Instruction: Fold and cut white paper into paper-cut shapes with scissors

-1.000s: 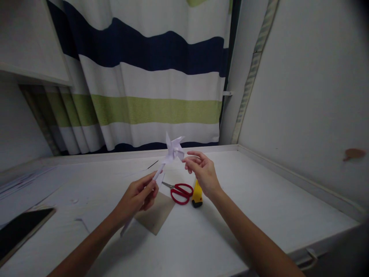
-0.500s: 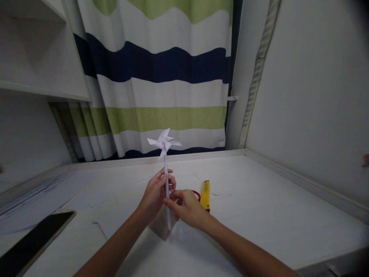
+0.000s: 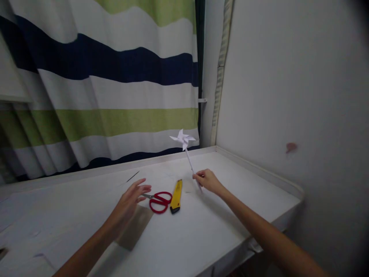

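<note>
A white paper pinwheel [image 3: 183,140] leans up and to the left on its thin white stick, which my right hand [image 3: 208,181] pinches near the lower end. My left hand [image 3: 130,200] is held above the table with its fingers apart and nothing in them. Beside its fingertips lie scissors [image 3: 159,201] with red handles, their blades partly hidden by that hand. A yellow utility knife [image 3: 177,196] rests just right of the scissors, between my two hands. Below my left hand, a greyish-brown flat-sided block or box [image 3: 135,229] is partly covered by the wrist.
The white table [image 3: 184,238] has a raised rim at the back and right. A thin dark stick [image 3: 133,176] lies near the back edge. Paper sheets are at the left. Behind hangs a striped curtain [image 3: 123,92]; a white wall [image 3: 273,96] stands at the right.
My left hand has let go of the pinwheel and opened. My right hand has carried the pinwheel to the right, its stick now tilted. The view has turned right, revealing the scissors.
</note>
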A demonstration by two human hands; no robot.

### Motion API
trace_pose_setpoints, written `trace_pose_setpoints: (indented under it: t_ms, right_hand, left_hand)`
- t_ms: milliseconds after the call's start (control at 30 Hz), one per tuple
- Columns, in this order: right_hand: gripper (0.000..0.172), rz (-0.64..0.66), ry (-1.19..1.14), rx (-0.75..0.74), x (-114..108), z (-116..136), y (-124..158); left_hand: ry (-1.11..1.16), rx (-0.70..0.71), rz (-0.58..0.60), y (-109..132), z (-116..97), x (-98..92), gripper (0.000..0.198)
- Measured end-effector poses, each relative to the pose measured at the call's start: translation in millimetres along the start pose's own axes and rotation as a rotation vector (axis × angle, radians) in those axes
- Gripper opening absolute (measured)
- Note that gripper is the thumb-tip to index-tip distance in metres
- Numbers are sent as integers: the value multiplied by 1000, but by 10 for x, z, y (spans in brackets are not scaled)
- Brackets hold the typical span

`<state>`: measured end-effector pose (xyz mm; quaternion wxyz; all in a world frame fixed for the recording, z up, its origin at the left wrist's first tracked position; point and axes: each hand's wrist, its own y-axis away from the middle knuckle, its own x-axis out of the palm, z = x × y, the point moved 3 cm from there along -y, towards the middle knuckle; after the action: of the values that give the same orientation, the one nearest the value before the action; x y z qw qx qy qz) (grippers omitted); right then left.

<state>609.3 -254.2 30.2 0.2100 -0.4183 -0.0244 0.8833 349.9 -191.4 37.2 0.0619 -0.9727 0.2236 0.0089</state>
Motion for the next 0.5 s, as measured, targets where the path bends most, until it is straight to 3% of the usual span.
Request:
trace_pose_setpoints:
  t_ms: [133, 233, 367, 500]
  right_hand:
    - [24, 8, 219, 246, -553, -787, -157]
    - [29, 56, 332, 388, -772, -1208, -256]
    - [30, 103, 445, 505, -877, -1526, -408]
    - [31, 118, 530, 549, -892, -1666, -575]
  left_hand:
    - [13, -101, -22, -20, 266, -322, 35]
    - [-14, -171, -62, -76, 413, -559, 37]
    - [-99, -192, -78, -88, 408, -766, 39]
    - [-174, -206, -49, -51, 363, -922, 38]
